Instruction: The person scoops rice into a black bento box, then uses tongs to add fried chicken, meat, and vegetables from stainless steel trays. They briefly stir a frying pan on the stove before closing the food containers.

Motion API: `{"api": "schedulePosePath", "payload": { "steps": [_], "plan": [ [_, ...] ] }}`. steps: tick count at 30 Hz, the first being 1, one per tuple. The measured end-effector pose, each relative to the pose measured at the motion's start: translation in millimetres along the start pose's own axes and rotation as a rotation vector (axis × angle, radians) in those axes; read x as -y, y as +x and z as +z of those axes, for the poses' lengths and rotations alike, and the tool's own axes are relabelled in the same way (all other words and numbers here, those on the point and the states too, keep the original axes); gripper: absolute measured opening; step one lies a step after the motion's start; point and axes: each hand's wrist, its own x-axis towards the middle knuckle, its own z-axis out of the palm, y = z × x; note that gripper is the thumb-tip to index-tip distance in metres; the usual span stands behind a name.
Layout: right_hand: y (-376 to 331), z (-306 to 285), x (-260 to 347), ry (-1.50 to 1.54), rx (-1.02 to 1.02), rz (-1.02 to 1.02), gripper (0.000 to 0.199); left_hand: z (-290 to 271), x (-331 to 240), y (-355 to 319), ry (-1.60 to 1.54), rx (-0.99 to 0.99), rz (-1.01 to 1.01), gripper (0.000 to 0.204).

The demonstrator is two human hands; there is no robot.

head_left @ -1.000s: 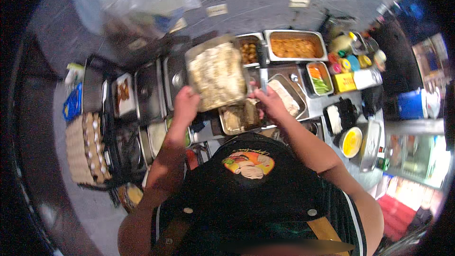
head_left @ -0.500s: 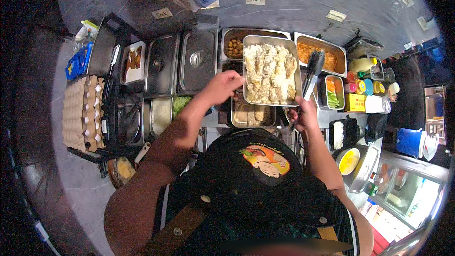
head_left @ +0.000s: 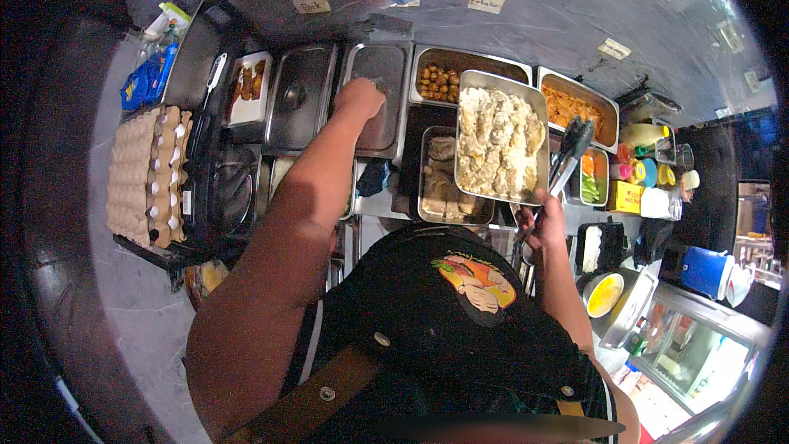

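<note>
Tray point(head_left: 501, 144) stays gripped in my right hand point(head_left: 546, 220). My left hand point(head_left: 362, 101) has reached the lid point(head_left: 390, 131) at the tray's ten o'clock, grip unclear.

Beyond the left hand point(head_left: 360, 101) and right hand point(head_left: 548, 224), a streaked grey surface point(head_left: 559, 20) is dotted with pale labels point(head_left: 614, 49). Well right of them, a glass-fronted cabinet point(head_left: 693, 344) is brightly lit; well left, a grey worktop point(head_left: 140, 300) is bordered by darkness.
</note>
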Motion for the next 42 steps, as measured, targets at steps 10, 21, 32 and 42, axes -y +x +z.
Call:
{"api": "schedulePosePath", "payload": {
  "steps": [10, 21, 32, 42],
  "plan": [
    [-1, -23, 6, -0.02, -0.023, 0.017, 0.03, -88, 41, 7, 0.097, 0.023, 0.042, 0.055],
    [5, 4, 14, 0.023, 0.119, 0.101, 0.021, -40, 141, 64, 0.37, -0.126, 0.103, 0.056],
    [57, 167, -50, -0.099, 0.304, 0.184, 0.026, -56, 79, -107, -0.744, 0.084, -0.237, 0.048],
    [81, 299, -93, 0.012, 0.58, 0.167, 0.036, -54, 111, -178, -1.683, -0.258, -0.304, 0.067]
  ]
}}
